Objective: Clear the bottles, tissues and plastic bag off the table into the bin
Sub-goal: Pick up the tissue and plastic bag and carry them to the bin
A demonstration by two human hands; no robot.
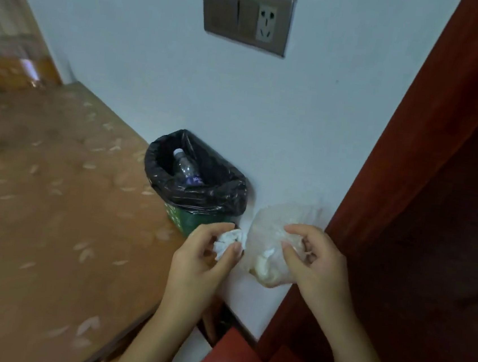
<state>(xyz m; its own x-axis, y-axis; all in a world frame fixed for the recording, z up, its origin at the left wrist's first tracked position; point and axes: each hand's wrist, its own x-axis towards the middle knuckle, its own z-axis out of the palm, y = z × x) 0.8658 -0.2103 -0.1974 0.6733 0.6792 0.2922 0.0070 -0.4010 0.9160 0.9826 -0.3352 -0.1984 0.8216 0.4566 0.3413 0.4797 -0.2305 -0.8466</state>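
Now left hand (203,253) pinches crumpled tissue (230,240); right hand (313,259) grips plastic bag (272,243), both near bin (199,182) holding bottle (186,166).

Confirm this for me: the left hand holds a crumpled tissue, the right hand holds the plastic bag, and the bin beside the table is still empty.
Not quite. The head view shows a bottle already lying in the bin, so it is not empty. The rest stands: the left hand holds a crumpled tissue and the right hand holds the plastic bag.
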